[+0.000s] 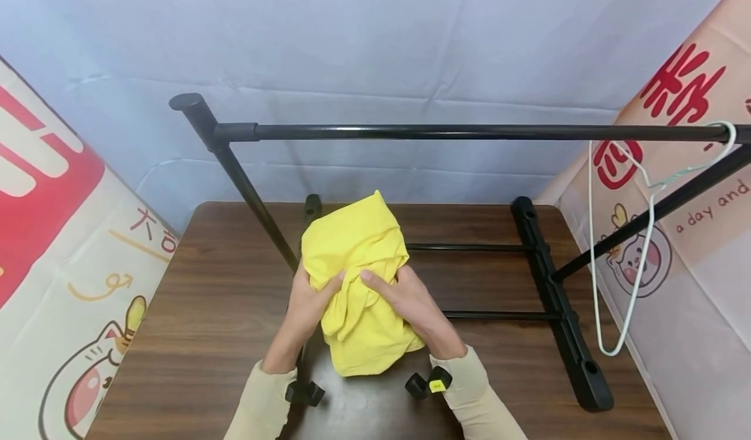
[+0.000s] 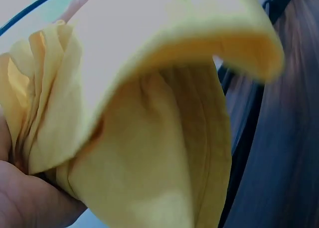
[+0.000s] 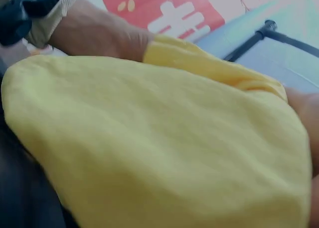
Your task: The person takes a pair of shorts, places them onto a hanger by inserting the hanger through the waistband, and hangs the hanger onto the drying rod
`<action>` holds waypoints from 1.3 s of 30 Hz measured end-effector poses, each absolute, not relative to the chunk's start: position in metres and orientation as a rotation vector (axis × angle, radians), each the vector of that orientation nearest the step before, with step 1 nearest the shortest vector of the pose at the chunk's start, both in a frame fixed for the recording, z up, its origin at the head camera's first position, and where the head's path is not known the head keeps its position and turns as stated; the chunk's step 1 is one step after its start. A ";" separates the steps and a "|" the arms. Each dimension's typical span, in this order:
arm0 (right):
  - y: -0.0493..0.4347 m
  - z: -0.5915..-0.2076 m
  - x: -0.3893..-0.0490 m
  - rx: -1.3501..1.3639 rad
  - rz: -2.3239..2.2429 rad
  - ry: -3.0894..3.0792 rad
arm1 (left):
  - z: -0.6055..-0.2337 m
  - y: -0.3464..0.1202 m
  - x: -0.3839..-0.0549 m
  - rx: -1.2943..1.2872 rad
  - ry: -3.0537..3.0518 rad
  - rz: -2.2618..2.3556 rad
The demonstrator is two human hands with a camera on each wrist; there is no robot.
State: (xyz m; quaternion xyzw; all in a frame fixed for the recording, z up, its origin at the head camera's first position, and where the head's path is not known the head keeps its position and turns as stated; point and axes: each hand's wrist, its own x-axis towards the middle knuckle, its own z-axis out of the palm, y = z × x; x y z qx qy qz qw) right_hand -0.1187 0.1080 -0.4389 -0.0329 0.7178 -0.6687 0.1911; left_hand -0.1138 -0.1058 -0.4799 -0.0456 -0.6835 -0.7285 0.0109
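Observation:
In the head view, a bunched yellow cloth [image 1: 364,336] is held up over the table between both hands. The left hand [image 1: 306,303] grips its left side with the thumb on top, and the right hand [image 1: 413,303] grips the right side the same way. Most of the fingers are hidden behind the fabric. From the left wrist, the cloth [image 2: 139,153] shows gathered pleats by the hand and a loose curled fold. Its broad smooth side fills the right wrist view. What kind of cloth piece it is cannot be made out.
A black rack stands on the brown wooden table [image 1: 205,336], its top rail [image 1: 411,132] crossing beyond the hands. On the right end of that rail hangs a white hanger [image 1: 645,244]. The rack's right foot [image 1: 563,309] lies on the table. Printed sheets hang at both sides.

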 end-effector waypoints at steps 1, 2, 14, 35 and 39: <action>0.112 -0.440 -0.120 -0.094 -1.867 2.047 | -0.479 -0.105 -0.115 -0.133 -2.130 -2.272; 0.117 -0.440 -0.121 -0.084 -1.845 2.109 | -0.479 -0.105 -0.116 -0.135 -2.126 -2.271; 0.139 -0.434 -0.123 -0.668 -1.604 2.643 | -0.462 -0.100 -0.122 -0.169 -2.208 -2.334; 0.148 -0.445 -0.135 -0.104 -2.666 1.975 | -0.455 -0.106 -0.121 -0.355 -2.323 -2.561; 0.143 -0.450 -0.133 -0.195 -2.661 2.092 | -0.449 -0.107 -0.125 -0.470 -2.459 -2.370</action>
